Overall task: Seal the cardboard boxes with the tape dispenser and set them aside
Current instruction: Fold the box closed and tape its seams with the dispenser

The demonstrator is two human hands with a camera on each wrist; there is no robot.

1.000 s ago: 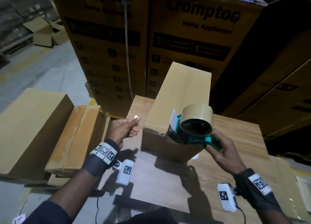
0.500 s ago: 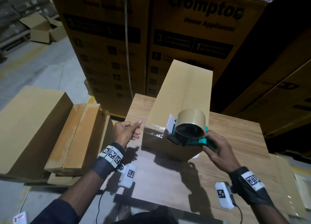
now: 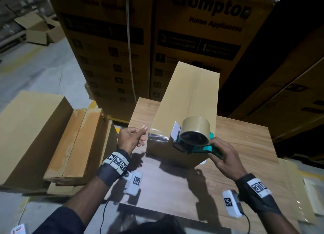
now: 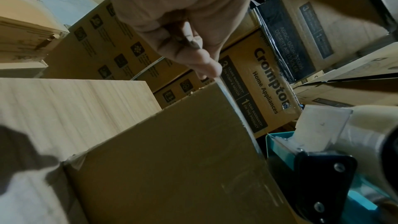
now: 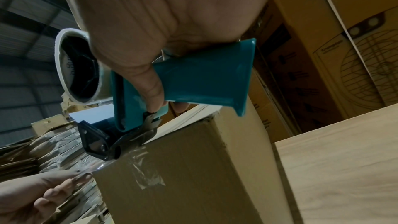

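A long plain cardboard box [image 3: 191,96] lies lengthwise on the wooden table [image 3: 245,154]. My right hand [image 3: 222,156] grips the handle of the teal tape dispenser [image 3: 192,137], whose black front end sits on the box's near top edge. A strip of clear tape [image 3: 157,139] runs from it leftward along that edge. My left hand [image 3: 131,139] pinches the strip's free end just past the box's near left corner. In the left wrist view the tape [image 4: 234,108] stretches taut from my fingers [image 4: 193,52]. In the right wrist view the dispenser [image 5: 204,77] presses crumpled tape [image 5: 148,173] onto the box [image 5: 193,176].
Left of the table, plain boxes [image 3: 35,137] and a flatter stack [image 3: 78,146] lie side by side. Tall printed cartons [image 3: 201,31] form a wall right behind the table, with a cable [image 3: 129,49] hanging in front. An open box [image 3: 38,30] sits on the floor far left.
The dispenser has come down from above the box onto its near top edge. Tape now stretches left from it to my left hand, which has barely shifted.
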